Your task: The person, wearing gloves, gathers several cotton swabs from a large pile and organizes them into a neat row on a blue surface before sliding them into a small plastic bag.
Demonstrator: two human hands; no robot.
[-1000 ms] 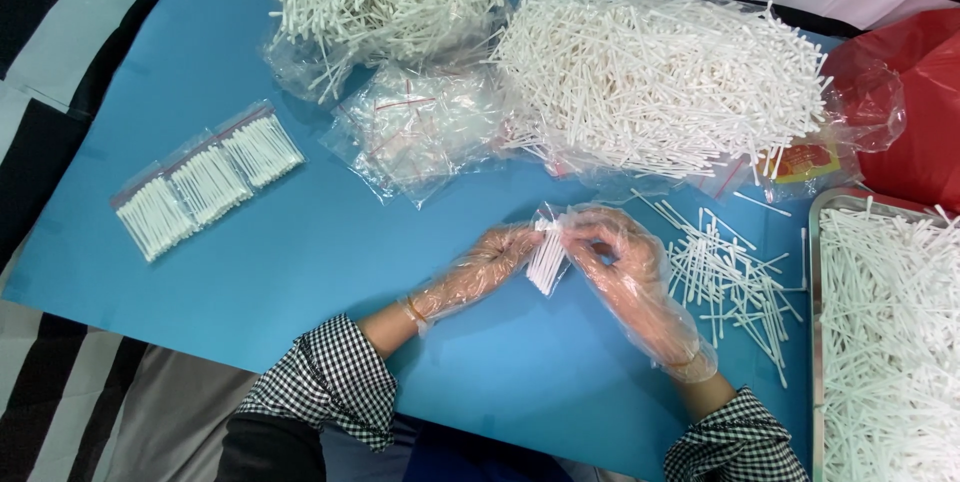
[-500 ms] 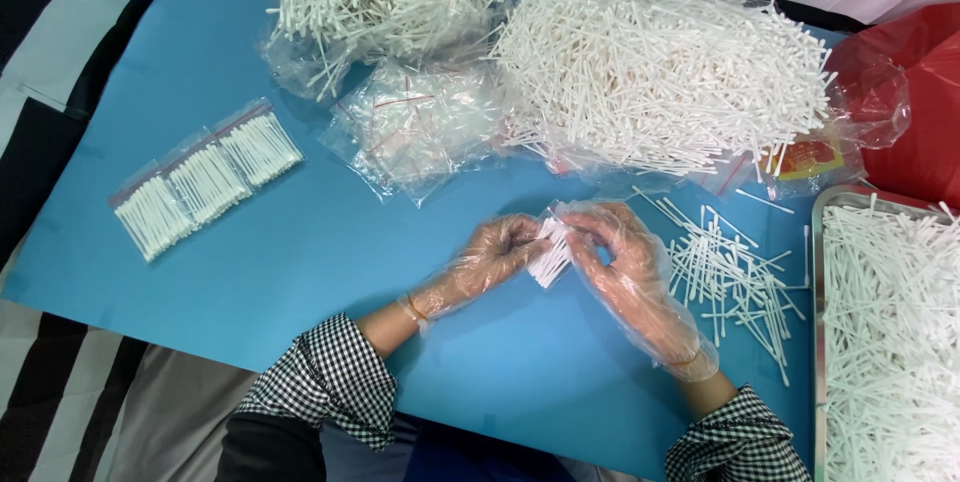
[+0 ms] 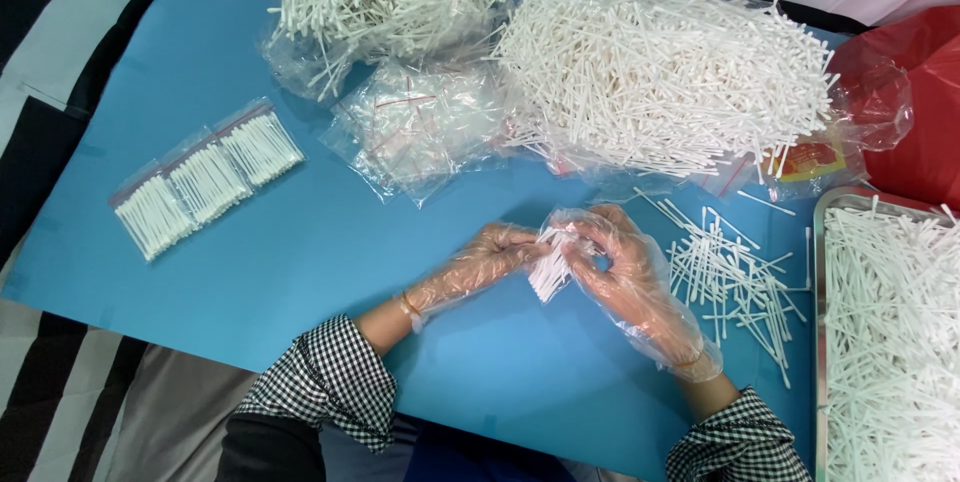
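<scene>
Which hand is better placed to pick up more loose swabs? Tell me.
Probably the right hand: the loose swabs lie scattered just beside it on the blue mat. The left hand sits on the far side of the small swab bundle both hands hold.

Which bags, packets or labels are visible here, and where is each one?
Filled swab packets: three clear, left.
Empty zip bags: clear pile, top centre.
Small bag: clear, between both hands.
Label: red-yellow, right of big swab heap.
Red bag: far right.

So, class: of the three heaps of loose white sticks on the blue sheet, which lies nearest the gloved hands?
The small scattered heap beside the right hand; unlike the two big piles, it lies unbagged.
</scene>
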